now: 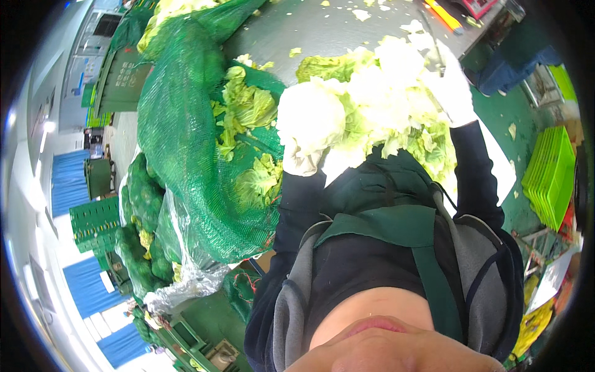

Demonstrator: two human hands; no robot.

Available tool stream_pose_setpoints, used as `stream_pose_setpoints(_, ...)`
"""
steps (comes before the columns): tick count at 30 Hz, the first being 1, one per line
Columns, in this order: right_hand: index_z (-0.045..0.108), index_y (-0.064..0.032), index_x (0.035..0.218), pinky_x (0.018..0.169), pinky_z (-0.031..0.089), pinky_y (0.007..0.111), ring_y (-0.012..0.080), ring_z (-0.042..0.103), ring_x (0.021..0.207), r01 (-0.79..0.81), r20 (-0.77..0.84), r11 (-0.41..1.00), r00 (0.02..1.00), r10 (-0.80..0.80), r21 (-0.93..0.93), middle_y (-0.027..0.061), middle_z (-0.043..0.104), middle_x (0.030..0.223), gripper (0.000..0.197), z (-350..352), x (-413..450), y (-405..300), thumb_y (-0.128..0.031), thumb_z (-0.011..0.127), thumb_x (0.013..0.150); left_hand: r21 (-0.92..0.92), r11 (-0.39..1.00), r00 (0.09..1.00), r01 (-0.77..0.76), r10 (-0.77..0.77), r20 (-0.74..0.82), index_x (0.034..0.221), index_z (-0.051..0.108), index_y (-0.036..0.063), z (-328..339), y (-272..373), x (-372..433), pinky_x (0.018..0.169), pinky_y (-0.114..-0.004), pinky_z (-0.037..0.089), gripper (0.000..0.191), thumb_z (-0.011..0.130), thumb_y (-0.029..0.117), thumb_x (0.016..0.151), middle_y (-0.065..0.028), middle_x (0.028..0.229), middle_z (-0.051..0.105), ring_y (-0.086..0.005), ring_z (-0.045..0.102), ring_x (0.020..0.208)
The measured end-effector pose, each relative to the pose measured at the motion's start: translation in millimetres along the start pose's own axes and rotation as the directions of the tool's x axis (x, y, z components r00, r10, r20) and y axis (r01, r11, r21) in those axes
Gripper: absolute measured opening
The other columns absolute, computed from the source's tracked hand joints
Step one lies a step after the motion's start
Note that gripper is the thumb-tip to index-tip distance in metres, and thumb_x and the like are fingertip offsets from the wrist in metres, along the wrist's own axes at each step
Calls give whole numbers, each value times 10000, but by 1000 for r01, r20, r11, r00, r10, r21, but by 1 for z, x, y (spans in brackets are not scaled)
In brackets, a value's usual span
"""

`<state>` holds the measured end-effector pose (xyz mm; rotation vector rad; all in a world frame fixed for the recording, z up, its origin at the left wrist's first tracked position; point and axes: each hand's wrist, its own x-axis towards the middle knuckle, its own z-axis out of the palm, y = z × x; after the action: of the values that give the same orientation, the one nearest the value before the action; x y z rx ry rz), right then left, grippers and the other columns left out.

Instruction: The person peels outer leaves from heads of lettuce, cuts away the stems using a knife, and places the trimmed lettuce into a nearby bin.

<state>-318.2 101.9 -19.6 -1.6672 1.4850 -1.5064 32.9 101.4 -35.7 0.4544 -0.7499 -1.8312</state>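
Note:
My left hand (pixel 301 160), in a white glove, holds a pale, leafy cabbage head (pixel 312 116) from its near side; most fingers are hidden. Glare washes out much of the head. My right hand (pixel 453 95), also gloved, grips a thin, dark tool that looks like a knife (pixel 439 56). Between the hands lies a bright heap of cabbage leaves (pixel 388 83), with a greener leaf (pixel 325 67) along its far side. To the left, a green mesh sack (pixel 181 107) spreads over the table edge, and loose leaves (pixel 253 107) rest on its netting.
The metal table (pixel 269 42) carries leaf scraps, a yellow-orange tool (pixel 444 16) and a red object (pixel 479 7) at its far right. Stacked lime-green crates (pixel 548 176) stand on the right floor. Filled mesh sacks (pixel 144 200) sit at left. Part of another person (pixel 516 69) shows at upper right.

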Motion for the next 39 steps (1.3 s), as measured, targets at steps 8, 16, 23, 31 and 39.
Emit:
stream_pose_setpoints(8,610,-156,1368,1026,485,383,221,637,1118,397,205,900,910,-360,-179,98,635,1286,476,74,3,-115,-232,715,910,101,995,999,3,2,-49,1577,284,66,23,8,-4,1177,-509,385,760,432,565,1024,-181,1593,369,-338,411,1444)
stream_pose_setpoints(16,434,-20,1503,1063,462,406,225,602,1225,-283,199,822,957,210,494,122,647,1301,628,56,-12,-32,-187,694,957,256,966,999,29,-19,-39,1484,399,21,44,21,1,1071,-433,484,666,611,401,981,-172,1461,512,-250,549,1318)
stream_pose_setpoints(23,525,-66,1461,1173,343,427,341,474,1384,229,74,959,973,-219,-168,170,514,1494,535,95,-57,-28,-140,577,934,875,314,924,-367,231,305,1298,568,26,58,-21,19,998,-397,482,718,877,297,710,-126,1179,654,-257,612,1145)
stream_pose_setpoints(31,560,-12,1384,1122,411,418,334,530,1314,4,81,989,997,8,-146,201,587,1375,448,87,-80,-56,-97,534,945,757,-613,922,-226,116,369,1273,548,-20,53,-47,34,982,-431,479,755,864,312,673,-223,1188,617,-357,600,1137)
stream_pose_setpoints(39,576,-26,1384,1112,420,384,309,541,1306,-74,11,978,997,78,-196,184,546,1444,398,69,-54,-70,-152,482,1018,789,-578,926,-209,144,350,1271,570,-34,95,-56,22,1051,-449,423,668,795,293,735,-238,1228,594,-406,549,1171)
